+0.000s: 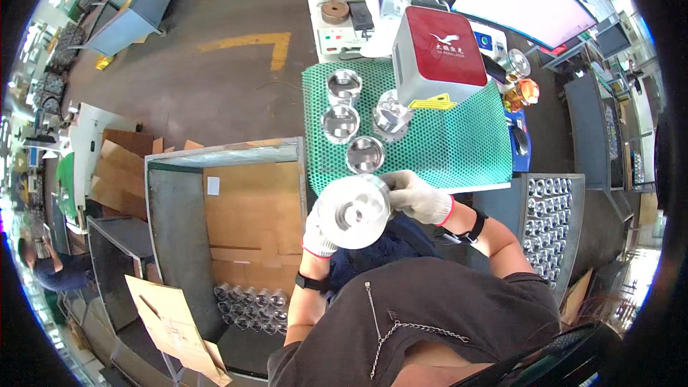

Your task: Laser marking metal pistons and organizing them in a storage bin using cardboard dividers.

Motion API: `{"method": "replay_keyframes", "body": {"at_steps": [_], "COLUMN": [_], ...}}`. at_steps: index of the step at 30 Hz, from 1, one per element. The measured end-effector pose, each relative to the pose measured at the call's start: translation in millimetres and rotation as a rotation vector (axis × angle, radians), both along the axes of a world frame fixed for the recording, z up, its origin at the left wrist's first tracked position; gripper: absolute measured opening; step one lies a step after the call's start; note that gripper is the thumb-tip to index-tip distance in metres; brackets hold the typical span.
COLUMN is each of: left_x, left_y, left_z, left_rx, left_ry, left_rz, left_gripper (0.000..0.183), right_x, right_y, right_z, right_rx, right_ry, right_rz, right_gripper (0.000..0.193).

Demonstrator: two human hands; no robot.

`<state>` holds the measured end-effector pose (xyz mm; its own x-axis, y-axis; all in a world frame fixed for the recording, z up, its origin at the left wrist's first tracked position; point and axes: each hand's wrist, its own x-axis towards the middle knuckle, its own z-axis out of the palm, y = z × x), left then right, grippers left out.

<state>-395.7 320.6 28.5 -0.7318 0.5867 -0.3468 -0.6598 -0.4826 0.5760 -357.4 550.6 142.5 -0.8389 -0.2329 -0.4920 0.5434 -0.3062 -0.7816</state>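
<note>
Gripping one piston between them, the gloved left hand and right hand hold it at the mat's near edge. Beyond the grip stand more pistons and a red-topped machine; left lies a crate.

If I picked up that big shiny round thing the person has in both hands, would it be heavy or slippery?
The shiny round part looks like metal, so it's probably stiff and fairly heavy. Its smooth-looking surface might feel slippery. Its round shape could let it roll if laid on its side.
</note>
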Motion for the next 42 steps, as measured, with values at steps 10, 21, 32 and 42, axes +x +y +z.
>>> {"method": "replay_keyframes", "body": {"at_steps": [10,21,32,42], "left_x": [-14.1,-116.9,-132.3,-34.7], "left_y": [86.4,241.3,175.1,-76.0], "left_z": [74.7,-68.1,71.0,-27.1], "left_rx": [-0.160,-1.044,-0.781,-0.137], "left_ry": [0.018,1.665,1.087,0.101], "left_rz": [-0.272,-0.107,0.012,0.242], "left_gripper": [0.046,0.045,0.085,0.079], "right_x": [10.3,116.2,-28.4,-108.4], "right_y": [25.4,142.5,161.7,92.2], "right_z": [-2.9,-109.1,-107.4,-144.8], "right_rx": [0.615,-0.242,0.799,1.264], "right_ry": [0.554,-0.484,0.228,0.348], "right_rz": [-0.038,-1.024,-0.419,0.002], "right_gripper": [0.102,0.037,0.066,0.073]}}
